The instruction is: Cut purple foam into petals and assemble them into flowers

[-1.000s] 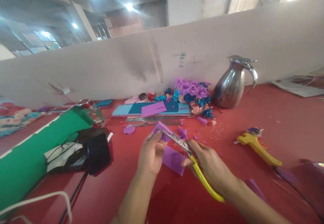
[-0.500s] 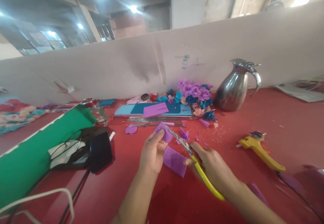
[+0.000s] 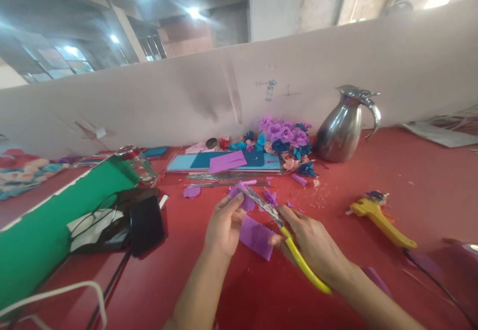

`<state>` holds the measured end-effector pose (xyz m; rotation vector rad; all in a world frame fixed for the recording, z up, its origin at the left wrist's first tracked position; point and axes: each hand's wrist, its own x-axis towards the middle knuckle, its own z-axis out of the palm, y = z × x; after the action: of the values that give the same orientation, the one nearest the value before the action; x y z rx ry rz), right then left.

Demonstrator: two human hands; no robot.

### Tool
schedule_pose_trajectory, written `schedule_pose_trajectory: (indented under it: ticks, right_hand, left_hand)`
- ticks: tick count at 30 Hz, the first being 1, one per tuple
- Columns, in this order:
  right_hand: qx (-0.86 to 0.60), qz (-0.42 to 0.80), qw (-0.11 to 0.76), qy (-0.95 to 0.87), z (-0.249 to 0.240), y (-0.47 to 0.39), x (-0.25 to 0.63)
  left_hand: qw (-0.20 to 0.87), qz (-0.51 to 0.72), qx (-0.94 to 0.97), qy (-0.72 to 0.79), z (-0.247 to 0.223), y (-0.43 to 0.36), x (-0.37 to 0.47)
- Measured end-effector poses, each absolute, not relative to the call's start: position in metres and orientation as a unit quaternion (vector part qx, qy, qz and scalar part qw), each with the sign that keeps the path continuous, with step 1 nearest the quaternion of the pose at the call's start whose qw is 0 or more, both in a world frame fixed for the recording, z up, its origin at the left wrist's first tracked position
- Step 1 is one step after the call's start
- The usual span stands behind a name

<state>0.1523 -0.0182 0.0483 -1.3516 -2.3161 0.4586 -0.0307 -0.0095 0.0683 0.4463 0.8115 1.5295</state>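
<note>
The small purple paper piece [image 3: 248, 203] is at the middle of the red table [image 3: 257, 297], pinched between the thumb and fingers of your left hand [image 3: 225, 224]. Your right hand [image 3: 312, 238] grips the yellow-handled metal scissors [image 3: 287, 234], blades at that piece. A purple paper rectangle [image 3: 256, 237] shows between your hands; right, a yellow glue gun [image 3: 384, 224]; farther back, a shiny steel jug [image 3: 339, 130].

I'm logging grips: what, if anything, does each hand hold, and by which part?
Left hand: purple paper, pinched at its near side. Right hand: scissors, by the yellow handle end.
</note>
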Motion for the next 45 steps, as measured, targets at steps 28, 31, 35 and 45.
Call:
schedule_pose_trajectory:
  ticks: [28,31,35,45]
  right_hand:
    - [-0.487,0.145,0.285,-0.813,0.046,-0.015,0.157]
    - [-0.464,0.110,0.274,-0.835,0.050,-0.019,0.155]
    - [-0.463,0.077,0.253,-0.846,0.049,-0.021,0.152]
    - [-0.472,0.021,0.227,-0.852,0.047,-0.021,0.151]
  left_hand:
    - [0.633,0.707,0.143,0.280,0.064,-0.003,-0.044]
    - [0.627,0.720,0.138,0.264,0.066,-0.002,-0.048]
    - [0.626,0.714,0.153,0.274,0.067,-0.002,-0.050]
    - [0.609,0.713,0.197,0.286,0.071,-0.003,-0.047]
